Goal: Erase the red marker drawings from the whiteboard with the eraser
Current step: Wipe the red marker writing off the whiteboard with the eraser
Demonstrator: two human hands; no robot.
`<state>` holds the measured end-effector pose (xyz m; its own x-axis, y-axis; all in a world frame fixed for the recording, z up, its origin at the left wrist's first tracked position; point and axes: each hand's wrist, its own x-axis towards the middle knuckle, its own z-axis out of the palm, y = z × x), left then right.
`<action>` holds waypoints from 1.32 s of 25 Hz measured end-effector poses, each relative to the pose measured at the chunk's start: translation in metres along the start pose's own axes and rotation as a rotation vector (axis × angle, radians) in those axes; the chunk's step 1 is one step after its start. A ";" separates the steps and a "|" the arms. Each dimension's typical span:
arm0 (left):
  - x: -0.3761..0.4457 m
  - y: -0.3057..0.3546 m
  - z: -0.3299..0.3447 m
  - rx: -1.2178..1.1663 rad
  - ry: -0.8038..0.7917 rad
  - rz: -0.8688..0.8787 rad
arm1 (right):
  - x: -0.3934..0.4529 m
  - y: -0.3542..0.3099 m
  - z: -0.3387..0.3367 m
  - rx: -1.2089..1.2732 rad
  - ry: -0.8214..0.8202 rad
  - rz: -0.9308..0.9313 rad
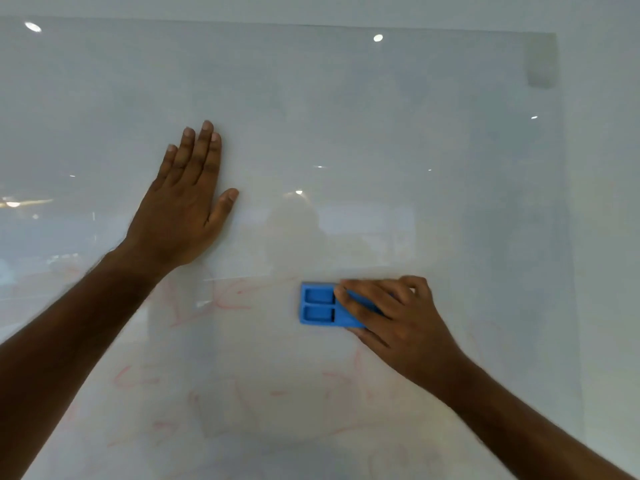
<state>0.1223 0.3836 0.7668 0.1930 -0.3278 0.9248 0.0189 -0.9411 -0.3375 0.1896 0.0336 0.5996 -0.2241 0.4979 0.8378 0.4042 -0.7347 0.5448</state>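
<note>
While braced flat on the whiteboard (346, 116), left hand (180, 209) with fingers spread, above faint red marker drawings (228, 299). At centre, blue eraser (317, 304) lying flat against the board, seemingly light and rigid. Right hand (398, 313) clamped over its right end; best held across the long edges.

Head-worn camera, facing the whiteboard (346, 116) squarely, close, at arm's reach
</note>
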 end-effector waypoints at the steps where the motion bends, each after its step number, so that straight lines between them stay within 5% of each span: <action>1: -0.001 -0.001 0.000 -0.003 0.003 -0.008 | -0.008 0.009 -0.003 -0.014 -0.011 -0.033; 10: 0.002 -0.001 0.002 -0.013 -0.015 -0.014 | 0.082 0.022 0.012 0.020 0.105 0.231; 15: -0.005 -0.010 -0.008 -0.012 -0.075 0.025 | 0.073 -0.032 0.021 0.063 0.056 0.073; 20: -0.049 -0.042 -0.019 0.000 -0.118 0.026 | 0.030 -0.011 0.007 0.062 0.009 -0.021; 26: -0.060 -0.049 -0.017 -0.009 -0.076 0.042 | 0.093 -0.001 0.010 0.143 0.114 0.291; 33: -0.053 -0.068 -0.016 -0.038 -0.016 0.014 | 0.076 -0.077 0.022 0.131 -0.011 0.014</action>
<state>0.0948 0.4635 0.7430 0.2087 -0.3403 0.9169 -0.0209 -0.9388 -0.3437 0.1610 0.1381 0.6203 -0.2080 0.4933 0.8446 0.5201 -0.6755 0.5227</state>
